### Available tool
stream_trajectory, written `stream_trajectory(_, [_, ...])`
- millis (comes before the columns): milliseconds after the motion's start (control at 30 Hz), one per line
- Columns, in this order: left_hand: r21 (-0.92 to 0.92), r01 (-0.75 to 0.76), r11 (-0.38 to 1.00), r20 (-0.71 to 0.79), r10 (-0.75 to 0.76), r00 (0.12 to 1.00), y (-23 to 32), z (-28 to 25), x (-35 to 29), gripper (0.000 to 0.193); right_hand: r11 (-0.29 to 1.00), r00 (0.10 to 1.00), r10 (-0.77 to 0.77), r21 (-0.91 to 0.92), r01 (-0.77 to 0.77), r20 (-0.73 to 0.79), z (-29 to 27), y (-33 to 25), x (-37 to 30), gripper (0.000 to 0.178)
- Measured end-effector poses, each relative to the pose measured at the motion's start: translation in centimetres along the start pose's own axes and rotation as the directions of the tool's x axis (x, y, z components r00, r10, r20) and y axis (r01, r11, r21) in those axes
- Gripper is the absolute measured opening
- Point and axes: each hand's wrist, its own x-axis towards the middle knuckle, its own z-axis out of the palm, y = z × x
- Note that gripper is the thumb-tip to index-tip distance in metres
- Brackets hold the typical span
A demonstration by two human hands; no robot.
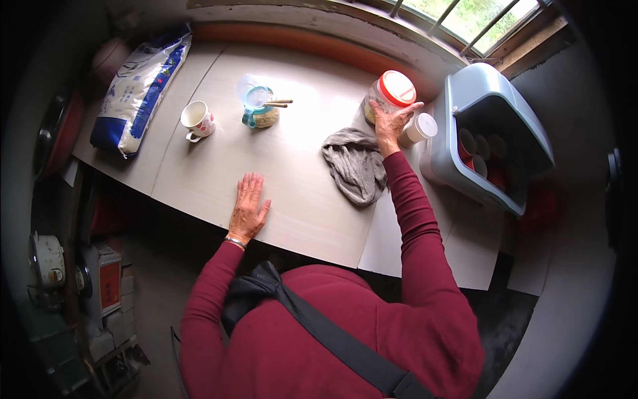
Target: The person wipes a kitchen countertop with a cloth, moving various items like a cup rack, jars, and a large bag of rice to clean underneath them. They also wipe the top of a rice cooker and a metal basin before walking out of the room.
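Observation:
My left hand (248,211) lies flat on the table near its front edge, fingers together and stretched out, holding nothing. At the back right, my right hand (391,126) is against the near side of a clear jar with a red-rimmed lid (399,88), thumb on the left and fingers round to the right. The jar's contents are mostly hidden. Close beside that hand stands a small white-lidded container (420,128). A crumpled grey cloth (357,165) lies just left of my right forearm.
Left of centre stand a patterned white mug (197,120) and a glass jar with a blue rim and handle (264,117), sticks across its top, its lid open. A blue-and-white sack (143,93) is at far left. A grey-blue bin (458,159) holding cups stands at right.

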Motion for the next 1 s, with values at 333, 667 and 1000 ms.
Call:
stream_trajectory(333, [0.026, -0.011, 1.0, -0.015, 0.011, 1.0, 0.2, 0.1, 0.1, 0.059, 0.844, 0.665, -0.246, -0.182, 0.505, 0.705, -5.2, -1.9, -12.3, 0.062])
stream_trajectory(667, [0.055, -0.008, 0.998, 0.007, 0.008, 1.0, 0.0, -0.1, -0.2, 0.059, 0.863, 0.72, -0.48, 0.416, 0.286, 0.501, 3.9, -5.9, -14.5, 0.016])
stream_trajectory(1000, [0.023, 0.03, 0.999, -0.03, -0.029, 0.999, -0.3, -0.1, 0.0, 0.058, 0.999, 0.992, 0.015, -0.044, -0.021, -0.127, 17.3, -3.6, 5.0, 0.021])
